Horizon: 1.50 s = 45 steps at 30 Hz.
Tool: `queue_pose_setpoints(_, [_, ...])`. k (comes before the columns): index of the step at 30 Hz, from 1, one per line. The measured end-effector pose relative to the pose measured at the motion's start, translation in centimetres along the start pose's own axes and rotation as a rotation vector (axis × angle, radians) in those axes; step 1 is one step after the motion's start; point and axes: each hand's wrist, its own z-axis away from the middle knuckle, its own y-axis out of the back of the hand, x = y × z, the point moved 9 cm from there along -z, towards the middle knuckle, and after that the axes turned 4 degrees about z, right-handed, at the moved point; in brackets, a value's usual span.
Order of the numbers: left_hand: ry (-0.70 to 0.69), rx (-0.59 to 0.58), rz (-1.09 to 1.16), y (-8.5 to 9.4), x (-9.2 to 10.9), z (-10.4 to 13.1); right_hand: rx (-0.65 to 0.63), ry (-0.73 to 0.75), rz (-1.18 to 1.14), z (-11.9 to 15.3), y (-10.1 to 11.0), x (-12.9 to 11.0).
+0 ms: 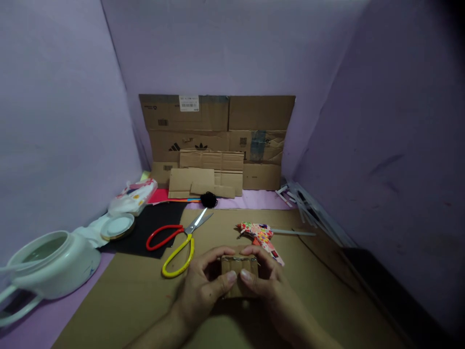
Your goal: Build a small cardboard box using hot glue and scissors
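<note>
A small brown cardboard piece [240,287] with a shiny strip along its top edge is held between both hands, low in the middle of the head view. My left hand [209,278] grips its left side, thumb on the near face and fingers behind. My right hand [267,276] holds the right side the same way. Just beyond my right hand lies a floral-patterned glue gun [257,232] with a glue stick in its back. Scissors [185,237] with one red and one yellow handle lie with blades apart, up and left of my left hand.
A white pot [54,266] stands at the left, with a round lid [117,226] behind it. Black paper [156,218] lies near a black yarn ball [209,199]. Cardboard sheets [257,111] lean on the back wall. Clear sticks [319,215] lie at the right.
</note>
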Motion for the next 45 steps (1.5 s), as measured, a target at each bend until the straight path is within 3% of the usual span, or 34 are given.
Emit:
queue_pose_setpoints(16, [0.003,-0.048,0.046,-0.2,-0.29,0.03,0.01,-0.03,-0.007,0.1,0.1,0.07])
queue_pose_setpoints(45, [0.035,0.001,0.025,-0.06,-0.12,0.02,0.043,-0.027,0.016,0.24,0.29,-0.15])
